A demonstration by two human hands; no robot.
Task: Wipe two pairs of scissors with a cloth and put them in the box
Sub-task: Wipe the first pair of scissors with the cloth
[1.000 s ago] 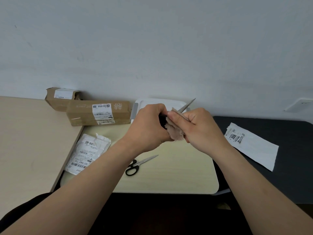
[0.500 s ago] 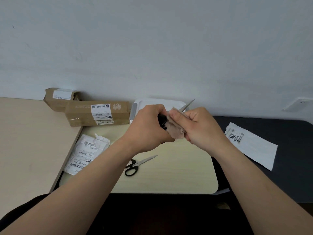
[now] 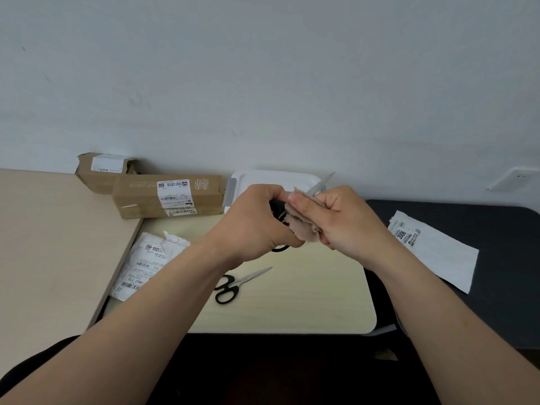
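Above the counter [image 3: 306, 305], a pair of scissors [image 3: 321, 186] was gripped by its black handles in the left hand [image 3: 257, 220], and its blades were pinched through a cloth [image 3: 304, 230] by the right hand [image 3: 339, 220]. A second pair [image 3: 233, 283] was seen flat on the counter, with the white box [image 3: 271, 179] behind the hands.

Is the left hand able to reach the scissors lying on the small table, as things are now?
Probably not yet. The left hand grips the handles of the other scissors, which the right hand wipes with the cloth. The lying scissors are near and uncovered.
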